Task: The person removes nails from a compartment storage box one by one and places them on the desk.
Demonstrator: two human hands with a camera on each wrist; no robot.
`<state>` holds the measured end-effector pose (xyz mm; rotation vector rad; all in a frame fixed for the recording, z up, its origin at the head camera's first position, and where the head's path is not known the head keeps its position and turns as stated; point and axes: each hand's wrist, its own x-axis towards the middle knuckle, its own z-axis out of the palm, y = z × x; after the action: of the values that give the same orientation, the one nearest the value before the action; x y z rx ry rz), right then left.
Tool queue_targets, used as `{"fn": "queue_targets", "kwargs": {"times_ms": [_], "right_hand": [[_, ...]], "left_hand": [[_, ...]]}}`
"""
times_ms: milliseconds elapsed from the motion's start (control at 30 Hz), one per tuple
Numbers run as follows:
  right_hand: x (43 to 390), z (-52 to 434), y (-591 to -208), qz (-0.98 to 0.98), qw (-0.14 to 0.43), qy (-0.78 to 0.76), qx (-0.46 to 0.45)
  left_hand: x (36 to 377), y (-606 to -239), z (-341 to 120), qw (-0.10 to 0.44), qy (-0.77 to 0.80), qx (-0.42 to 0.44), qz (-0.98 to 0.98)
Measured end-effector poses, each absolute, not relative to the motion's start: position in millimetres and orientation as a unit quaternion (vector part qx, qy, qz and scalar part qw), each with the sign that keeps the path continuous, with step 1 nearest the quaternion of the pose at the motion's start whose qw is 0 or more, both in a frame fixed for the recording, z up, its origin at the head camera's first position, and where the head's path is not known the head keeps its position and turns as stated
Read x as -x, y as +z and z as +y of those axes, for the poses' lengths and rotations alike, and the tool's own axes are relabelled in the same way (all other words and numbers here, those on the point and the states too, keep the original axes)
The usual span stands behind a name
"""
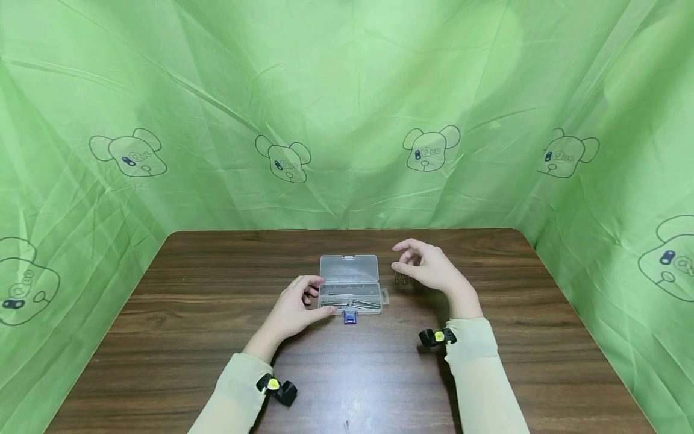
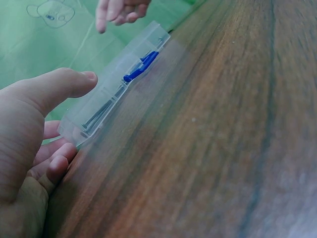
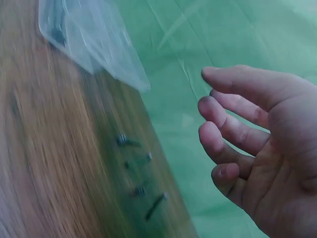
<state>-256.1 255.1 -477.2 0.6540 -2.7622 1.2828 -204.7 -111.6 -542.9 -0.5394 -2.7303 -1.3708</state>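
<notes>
A clear plastic box (image 1: pixel 351 294) lies open at mid-table, its lid (image 1: pixel 349 267) folded back, with long metal screws inside and a blue latch (image 1: pixel 350 316) at its front. My left hand (image 1: pixel 310 298) holds the box's left end, thumb (image 2: pixel 64 85) along the front and curled fingers (image 2: pixel 52 161) at the far side. Hovering just right of the box, my right hand (image 1: pixel 405 258) has loosely bent fingers (image 3: pixel 233 134) and holds nothing. A few loose screws (image 1: pixel 402 278) lie on the table under it, also blurred in the right wrist view as screws (image 3: pixel 138 171).
The brown wooden table (image 1: pixel 217 337) is walled by a green cloth (image 1: pixel 347 108) on three sides. Small black cameras are strapped to both wrists (image 1: pixel 438 336). The near edge lies below the forearms.
</notes>
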Motion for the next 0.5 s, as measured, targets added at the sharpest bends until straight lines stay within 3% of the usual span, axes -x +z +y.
{"fn": "queue_targets", "kwargs": {"times_ms": [500], "right_hand": [[248.8, 179.8, -485.0, -0.876, 0.007, 0.364, -0.317]], "left_hand": [[204.3, -541.8, -112.5, 0.018, -0.446, 0.178, -0.877]]}}
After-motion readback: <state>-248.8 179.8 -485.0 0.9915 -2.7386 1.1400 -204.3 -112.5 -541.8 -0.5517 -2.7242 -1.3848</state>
